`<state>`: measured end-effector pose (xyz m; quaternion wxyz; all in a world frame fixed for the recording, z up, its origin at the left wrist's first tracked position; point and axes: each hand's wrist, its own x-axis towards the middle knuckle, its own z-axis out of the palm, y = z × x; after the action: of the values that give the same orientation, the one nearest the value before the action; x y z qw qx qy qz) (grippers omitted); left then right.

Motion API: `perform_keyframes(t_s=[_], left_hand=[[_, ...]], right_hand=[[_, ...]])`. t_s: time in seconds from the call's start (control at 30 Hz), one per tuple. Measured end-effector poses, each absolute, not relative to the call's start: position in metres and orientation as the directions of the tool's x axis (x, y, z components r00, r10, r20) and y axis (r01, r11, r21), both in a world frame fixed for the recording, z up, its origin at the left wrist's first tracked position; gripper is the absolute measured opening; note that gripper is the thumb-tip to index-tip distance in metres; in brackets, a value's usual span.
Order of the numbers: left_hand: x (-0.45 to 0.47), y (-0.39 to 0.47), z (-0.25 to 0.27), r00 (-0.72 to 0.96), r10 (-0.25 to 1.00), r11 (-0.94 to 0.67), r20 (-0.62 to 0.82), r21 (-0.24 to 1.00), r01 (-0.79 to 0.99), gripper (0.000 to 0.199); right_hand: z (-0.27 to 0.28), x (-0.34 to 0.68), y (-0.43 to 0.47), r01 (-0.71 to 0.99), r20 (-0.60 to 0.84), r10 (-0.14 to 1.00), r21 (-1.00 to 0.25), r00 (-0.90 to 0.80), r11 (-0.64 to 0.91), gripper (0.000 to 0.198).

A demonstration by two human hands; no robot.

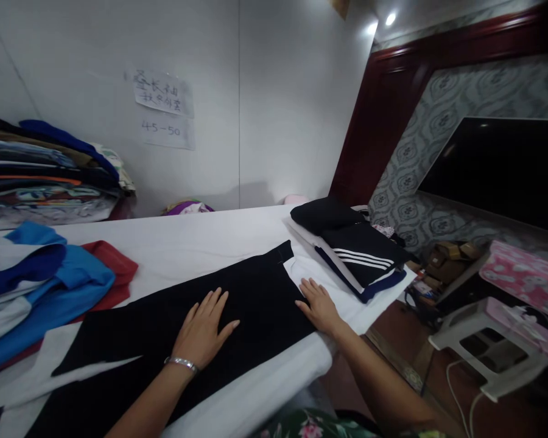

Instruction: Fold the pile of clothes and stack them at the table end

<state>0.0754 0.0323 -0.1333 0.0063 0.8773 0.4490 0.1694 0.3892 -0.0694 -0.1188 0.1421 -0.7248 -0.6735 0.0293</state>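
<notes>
Black trousers (256, 304) lie spread over the white-covered table (201, 234), waist end to the right and the two legs parting toward the lower left. My left hand (203, 325) rests flat on the middle of the trousers, fingers spread, a silver bracelet at its wrist. At the waistband end, my right hand (318, 304) lies with fingers apart, its fingertips beside the edge of the black cloth. Neither hand grips anything.
Folded dark clothes (360, 249) are stacked at the table's right end. Loose blue clothing (73, 280) and a red garment (114, 267) lie at left, a tall clothes pile (50, 170) behind. A plastic stool (493, 347) stands on the floor at right.
</notes>
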Motion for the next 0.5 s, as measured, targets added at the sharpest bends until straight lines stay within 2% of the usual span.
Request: perform_keyframes(t_s=[0.13,0.23,0.37,0.5], left_hand=[[0.076,0.031,-0.129,0.527,0.806,-0.58,0.269,0.182,0.794,0.069],[0.077,0.029,-0.124,0.519,0.821,-0.565,0.24,0.2,0.801,0.069],[0.077,0.028,-0.121,0.513,0.832,-0.552,0.21,0.225,0.803,0.069],[0.077,0.027,-0.119,0.505,0.84,-0.541,0.198,0.244,0.805,0.07]], right_hand=[[-0.116,0.392,-0.07,0.948,0.159,0.982,-0.315,0.101,-0.046,0.053],[-0.118,0.398,-0.08,0.934,0.247,0.957,-0.351,0.154,-0.06,0.053],[-0.14,0.408,-0.096,0.933,0.343,0.917,-0.35,0.204,-0.076,0.053],[-0.159,0.412,-0.099,0.949,0.442,0.882,-0.314,0.162,-0.017,0.048]])
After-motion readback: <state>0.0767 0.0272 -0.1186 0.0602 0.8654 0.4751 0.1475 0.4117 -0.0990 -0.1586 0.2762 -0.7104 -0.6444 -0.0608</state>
